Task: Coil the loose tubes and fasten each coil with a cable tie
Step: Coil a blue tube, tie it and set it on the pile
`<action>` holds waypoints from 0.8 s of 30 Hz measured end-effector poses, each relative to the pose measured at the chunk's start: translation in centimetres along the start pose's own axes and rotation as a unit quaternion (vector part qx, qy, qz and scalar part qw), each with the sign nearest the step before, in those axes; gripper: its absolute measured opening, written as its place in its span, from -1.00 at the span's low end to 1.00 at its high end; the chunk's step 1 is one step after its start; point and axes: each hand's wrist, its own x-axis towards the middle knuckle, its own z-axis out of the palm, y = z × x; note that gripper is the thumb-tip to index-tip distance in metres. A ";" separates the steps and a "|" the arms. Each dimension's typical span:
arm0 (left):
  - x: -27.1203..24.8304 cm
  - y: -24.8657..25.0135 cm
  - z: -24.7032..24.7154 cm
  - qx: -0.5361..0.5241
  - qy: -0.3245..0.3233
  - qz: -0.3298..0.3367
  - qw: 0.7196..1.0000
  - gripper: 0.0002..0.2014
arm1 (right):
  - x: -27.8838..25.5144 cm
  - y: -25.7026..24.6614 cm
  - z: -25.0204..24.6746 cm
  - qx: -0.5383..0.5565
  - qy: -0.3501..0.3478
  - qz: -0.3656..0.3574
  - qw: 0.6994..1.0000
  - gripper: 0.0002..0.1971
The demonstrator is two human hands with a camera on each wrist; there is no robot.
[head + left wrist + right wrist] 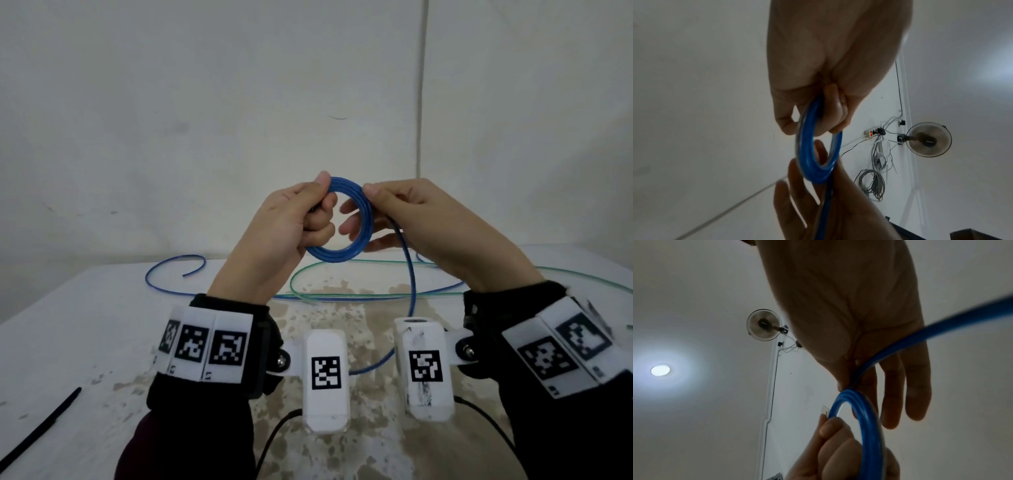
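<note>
I hold a blue tube coil (367,222) upright in the air above the table, between both hands. My left hand (318,202) grips the coil's left side with curled fingers and the thumb on top. My right hand (371,198) pinches the coil's upper right, its other fingers straight behind the ring. The loose blue tail (409,274) drops from my right hand to the table and trails off to the far left. The left wrist view shows the coil (807,162) edge-on under my left hand (818,113). In the right wrist view the tail (941,326) crosses my right hand (859,369).
A green tube (342,270) lies in a long loop across the back of the stained white table (102,325). A black cable tie (41,428) lies near the front left edge. A plain wall stands close behind the table.
</note>
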 end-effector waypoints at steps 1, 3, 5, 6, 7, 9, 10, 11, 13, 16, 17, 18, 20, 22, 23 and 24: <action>0.1 -0.1 0.2 -0.014 0.008 0.010 1.000 -0.65 | 0.0 -0.1 0.1 0.017 -0.002 0.004 1.000 -0.61; 0.2 -0.2 0.7 -0.044 0.022 0.034 0.998 -0.64 | 0.1 -0.2 0.3 0.060 0.003 0.012 0.998 -0.59; 0.4 -0.2 0.9 -0.078 0.045 0.056 0.994 -0.64 | 0.1 -0.2 0.3 0.095 -0.005 0.022 0.995 -0.57; 0.5 -0.2 0.8 -0.099 0.055 0.065 0.991 -0.63 | 0.1 -0.1 0.3 0.106 -0.013 0.024 0.994 -0.57; 0.6 -0.1 0.5 -0.117 0.061 0.074 0.989 -0.63 | 0.1 -0.1 0.4 0.116 -0.023 0.021 0.993 -0.58; 0.6 0.0 0.1 -0.137 0.061 0.084 0.985 -0.62 | 0.1 -0.2 0.5 0.146 -0.040 0.005 0.988 -0.61; 0.6 0.1 -0.1 -0.142 0.057 0.086 0.984 -0.62 | 0.1 -0.3 0.7 0.165 -0.043 -0.004 0.985 -0.62; 0.6 0.1 -0.1 -0.149 0.051 0.087 0.984 -0.62 | 0.2 -0.3 0.8 0.185 -0.042 -0.014 0.982 -0.64; 0.6 0.1 0.2 -0.170 0.037 0.082 0.981 -0.63 | 0.3 -0.4 1.1 0.228 -0.025 -0.030 0.973 -0.64; 0.5 0.1 0.6 -0.191 0.012 0.053 0.980 -0.65 | 0.6 -0.4 1.5 0.256 0.027 -0.042 0.965 -0.63; 0.4 0.1 0.7 -0.195 -0.003 0.040 0.980 -0.65 | 0.7 -0.4 1.5 0.256 0.046 -0.048 0.964 -0.63; 0.3 0.1 0.6 -0.198 -0.020 0.027 0.980 -0.66 | 0.7 -0.3 1.6 0.251 0.063 -0.054 0.964 -0.64; 0.0 0.2 0.3 -0.204 -0.056 0.000 0.977 -0.70 | 0.8 -0.1 1.7 0.226 0.077 -0.060 0.969 -0.64; -0.2 0.3 0.2 -0.189 -0.083 -0.023 0.978 -0.74 | 0.8 0.1 1.7 0.187 0.065 -0.057 0.979 -0.63; -0.2 0.3 0.3 -0.175 -0.090 -0.032 0.980 -0.75 | 0.8 0.2 1.6 0.162 0.055 -0.057 0.984 -0.63; -0.2 0.3 0.3 -0.161 -0.094 -0.039 0.982 -0.75 | 0.8 0.2 1.5 0.135 0.046 -0.057 0.988 -0.63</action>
